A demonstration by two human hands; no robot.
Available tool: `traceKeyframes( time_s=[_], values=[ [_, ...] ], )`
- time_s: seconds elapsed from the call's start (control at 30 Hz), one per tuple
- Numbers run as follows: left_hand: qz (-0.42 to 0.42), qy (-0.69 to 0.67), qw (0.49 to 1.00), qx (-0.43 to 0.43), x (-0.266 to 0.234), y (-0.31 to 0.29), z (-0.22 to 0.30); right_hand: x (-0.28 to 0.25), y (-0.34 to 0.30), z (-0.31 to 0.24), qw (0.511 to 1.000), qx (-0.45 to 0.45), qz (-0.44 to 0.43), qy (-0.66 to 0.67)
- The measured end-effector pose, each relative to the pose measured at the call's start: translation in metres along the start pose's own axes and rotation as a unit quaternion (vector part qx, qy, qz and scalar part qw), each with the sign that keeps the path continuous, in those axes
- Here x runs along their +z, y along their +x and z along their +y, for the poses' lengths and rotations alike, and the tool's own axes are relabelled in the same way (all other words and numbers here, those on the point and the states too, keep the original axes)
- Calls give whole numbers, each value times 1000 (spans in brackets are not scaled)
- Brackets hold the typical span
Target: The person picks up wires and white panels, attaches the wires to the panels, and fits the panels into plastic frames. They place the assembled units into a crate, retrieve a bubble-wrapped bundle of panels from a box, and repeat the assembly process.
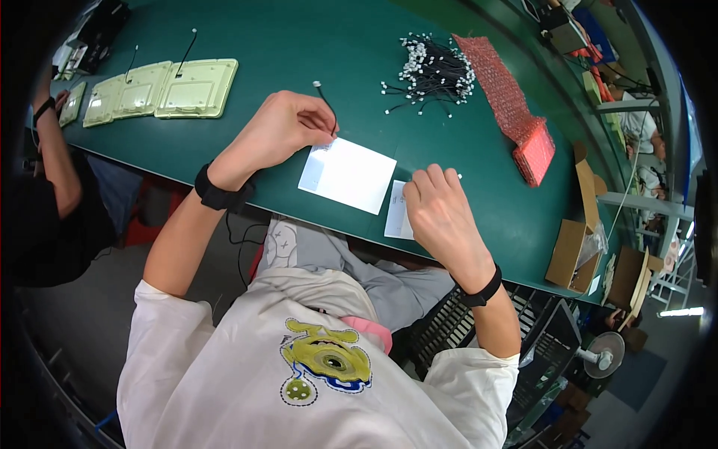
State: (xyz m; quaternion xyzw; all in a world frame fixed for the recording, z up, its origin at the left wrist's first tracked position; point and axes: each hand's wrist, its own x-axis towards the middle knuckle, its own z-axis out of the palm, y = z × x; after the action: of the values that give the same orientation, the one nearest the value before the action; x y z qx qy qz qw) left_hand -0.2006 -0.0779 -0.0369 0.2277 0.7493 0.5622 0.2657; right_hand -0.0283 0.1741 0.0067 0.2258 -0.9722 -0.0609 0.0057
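Note:
My left hand (288, 129) is closed in a pinch on a short black cable (327, 102) at the upper edge of a white rectangular panel (350, 178). The cable stands up from the fingertips, with a white connector at its free end. The panel lies flat on the green table, a pale strip along its left side. My right hand (443, 217) is curled with knuckles up over a second white panel (397, 212), covering its right part. A small white connector tip (460, 176) shows beside the right fingers; what they grip is hidden.
A pile of black cables with white connectors (432, 69) lies farther back. Red bubble wrap (502, 90) stretches beside it. Pale yellow-green housings (196, 88) line the left. An opened cardboard box (572, 254) stands at right. Another person's arm (60, 157) is at far left.

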Motion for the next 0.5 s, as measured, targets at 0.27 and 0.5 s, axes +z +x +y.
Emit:
traceKeyframes(
  time_s=[0.27, 0.5],
  values=[
    [-15, 38, 999, 9, 1, -1, 1, -1, 3, -10, 995, -46, -3, -85],
    [3, 84, 996, 12, 5, -10, -4, 3, 3, -17, 991, -57, -12, -117]
  ],
)
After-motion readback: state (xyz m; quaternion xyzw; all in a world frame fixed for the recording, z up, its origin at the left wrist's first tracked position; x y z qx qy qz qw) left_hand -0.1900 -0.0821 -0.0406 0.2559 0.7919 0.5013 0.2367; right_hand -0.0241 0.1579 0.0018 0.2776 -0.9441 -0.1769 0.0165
